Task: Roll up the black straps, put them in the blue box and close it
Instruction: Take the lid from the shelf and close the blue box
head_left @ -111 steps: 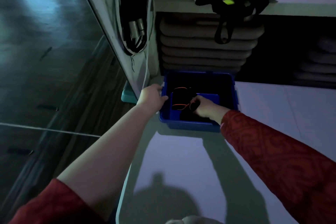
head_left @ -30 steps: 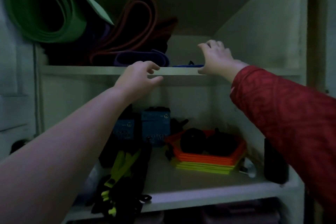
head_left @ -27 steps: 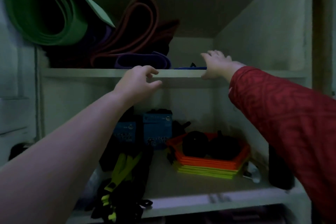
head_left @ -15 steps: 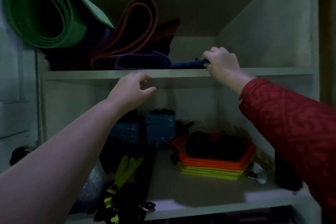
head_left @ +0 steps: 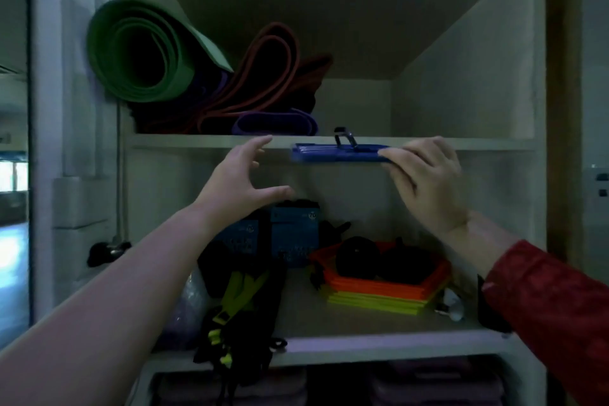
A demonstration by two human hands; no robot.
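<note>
Lid retrieval: right hand (head_left: 425, 181) pinches the flat blue plastic lid (head_left: 336, 153) level at centre frame, off the upper shelf (head_left: 197, 141); left hand (head_left: 242, 180), fingers spread, reaches to steady its free end. Box unseen.

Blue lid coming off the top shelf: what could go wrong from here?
1. The right hand pinches the lid at one end only; the far end hangs free, so it may tip or slip.
2. The left hand is open and not touching it, so nothing backs up the grip.
3. The lid's black latch sits level with the shelf edge and might catch on it.
</note>
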